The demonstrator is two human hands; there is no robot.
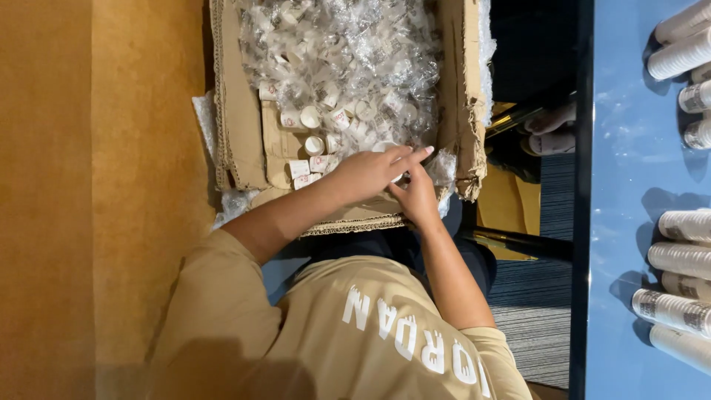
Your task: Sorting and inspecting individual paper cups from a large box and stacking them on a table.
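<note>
Small white cups point(315, 145), many of them sealed in crinkled clear plastic wrap point(348, 52), fill an open cardboard box point(238, 126) that serves as the landmark for everything else. Loose cups lie along the box's near side, just beside the person's hands, while the wrapped mass is heaped toward its far end. Both hands meet at the near right corner of the box: the left hand point(366, 172) lies across the near rim with its fingers stretched out flat rather than curled, seemingly steadying or pressing down on something, and the right hand point(417, 194) comes up from under it, its fingertips pinched toward a small pale object that may be one cup (the left hand covers most of it, so I cannot tell whether the right hand really grasps it). The arms reach forward from a tan shirt point(355, 333), so the box sits close in front of the body, low enough for both hands to work inside it without stretching. Left of the box runs a yellow-brown surface point(89, 185). Well to the right of the box stands a blue table point(629, 185), where stacks of paper cups point(678, 255) lie on their sides in rows, probably so they don't topple.
</note>
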